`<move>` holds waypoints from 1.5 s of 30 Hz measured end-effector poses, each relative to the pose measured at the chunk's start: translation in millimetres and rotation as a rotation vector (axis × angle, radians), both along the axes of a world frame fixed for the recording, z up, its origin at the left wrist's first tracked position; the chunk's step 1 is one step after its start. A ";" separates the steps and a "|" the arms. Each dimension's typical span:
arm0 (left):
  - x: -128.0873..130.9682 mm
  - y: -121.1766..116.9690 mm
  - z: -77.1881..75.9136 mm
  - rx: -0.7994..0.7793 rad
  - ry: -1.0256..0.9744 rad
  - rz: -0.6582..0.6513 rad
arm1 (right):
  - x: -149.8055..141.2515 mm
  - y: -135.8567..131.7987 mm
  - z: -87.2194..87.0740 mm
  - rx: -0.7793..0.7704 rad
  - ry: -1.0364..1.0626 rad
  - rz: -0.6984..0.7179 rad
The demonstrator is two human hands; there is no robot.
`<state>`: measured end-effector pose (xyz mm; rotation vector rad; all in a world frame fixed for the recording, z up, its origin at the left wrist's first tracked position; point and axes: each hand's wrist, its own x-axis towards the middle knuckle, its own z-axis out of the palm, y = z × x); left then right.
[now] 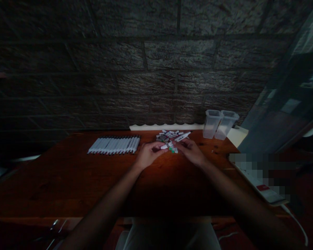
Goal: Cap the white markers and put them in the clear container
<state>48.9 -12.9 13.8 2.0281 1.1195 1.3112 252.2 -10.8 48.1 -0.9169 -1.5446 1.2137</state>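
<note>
Brick, dark and rough, fills the upper frame as a wall (159, 59); below it lies a red-brown wooden table (67, 180), centre to lower frame. Left of centre, a row of markers (114, 145), white w/ dark ends, lies side by side. Right of centre, near the wall, two translucent tubs (211, 125) stand upright, adjacent; prob. light, thin-walled plastic, best taken by the sides.

Mid-frame, both hands work close together. The L hand (146, 154) has a narrow pinch, thumb & fingers on a small white end piece (164, 147). The R hand (191, 152), also closed, grips a white marker (183, 136), which slants up to the right, dark tip at its upper end. Whether piece & marker are joined: cannot tell.

Handling (est.): marker light, stiff, not fragile; smooth barrel may slip or roll, so hold mid-barrel, fingertips off the dark tip. End piece short & rigid, w/ little surface; pinch its sides, avoid squeezing at the rim.

Smallest: loose short pieces (169, 133), mostly white or grey, a few w/ green ends, heaped behind & beneath the hands; light, apt to scatter if brushed, best picked singly.
</note>
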 end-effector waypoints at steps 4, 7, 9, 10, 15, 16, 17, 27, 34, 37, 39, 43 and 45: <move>2.6 -3.7 3.7 0.035 0.032 0.021 | 0.1 0.6 -1.5 -0.037 0.057 -0.004; 4.7 -5.7 4.7 0.037 0.055 0.079 | 0.9 3.9 -4.6 -0.045 0.130 -0.035; 6.1 -6.3 4.1 0.037 0.064 0.090 | 0.5 5.5 -6.2 -0.032 0.146 -0.033; 6.8 -6.3 3.4 0.041 0.065 0.088 | 0.1 5.8 -6.6 -0.023 0.152 -0.030; 8.0 -3.7 -0.4 0.005 -0.005 0.076 | -0.7 4.7 -4.9 -0.003 0.136 -0.019; 7.8 -3.1 -0.4 -0.018 -0.035 0.064 | -0.1 4.5 -4.0 -0.005 0.124 -0.016; 7.7 -2.7 0.1 -0.045 -0.070 0.044 | 0.8 4.3 -3.0 -0.008 0.112 -0.013; 5.3 -4.4 12.0 -0.118 -0.280 -0.060 | 7.3 5.8 4.4 0.107 0.159 -0.078; -0.8 -8.3 24.2 -0.130 -0.351 -0.033 | 10.0 0.8 10.3 0.089 0.114 -0.017; -4.4 -6.1 22.4 -0.123 -0.280 -0.050 | 10.2 2.5 7.7 0.087 0.113 0.001; -5.3 -3.3 16.5 -0.112 -0.191 -0.059 | 8.7 4.5 3.2 0.074 0.088 -0.004; -1.1 -0.1 3.7 -0.089 -0.027 -0.113 | 2.2 6.1 -6.2 0.079 0.070 0.037; 2.7 -0.5 0.3 -0.097 -0.002 -0.155 | -0.9 5.4 -9.2 0.112 0.068 0.076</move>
